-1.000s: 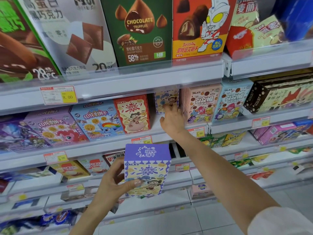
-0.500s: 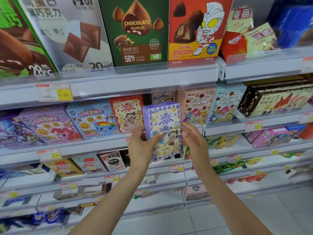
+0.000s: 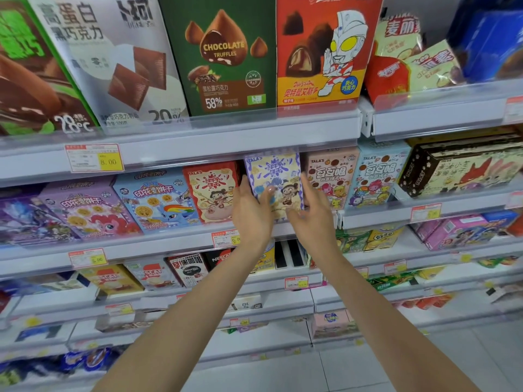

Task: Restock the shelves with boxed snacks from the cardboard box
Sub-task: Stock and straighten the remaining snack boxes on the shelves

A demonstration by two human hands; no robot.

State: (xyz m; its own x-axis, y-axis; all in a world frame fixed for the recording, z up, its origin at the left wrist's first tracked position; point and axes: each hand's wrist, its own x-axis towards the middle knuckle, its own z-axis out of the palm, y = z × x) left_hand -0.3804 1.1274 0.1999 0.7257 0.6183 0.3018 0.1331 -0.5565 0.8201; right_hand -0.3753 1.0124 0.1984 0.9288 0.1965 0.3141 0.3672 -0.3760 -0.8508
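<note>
Sliding a purple snack box into its slot on the second shelf.

Both forearms reach up; the left hand (image 3: 252, 213) grips the purple box (image 3: 276, 176) with its thumb across the front, and the right hand (image 3: 310, 219) holds the opposite edge, thumb low on the front. The box stands upright in the gap between the red box (image 3: 212, 190) and the pink box (image 3: 329, 176), its top just under the upper shelf rail (image 3: 226, 137). The gap looks tight, so a skewed push could catch a corner and shove or tip a neighbour. Lifting higher could snag the rail, and letting go before the base seats could let the box topple forward. What lies behind it in the slot cannot be told.
</note>
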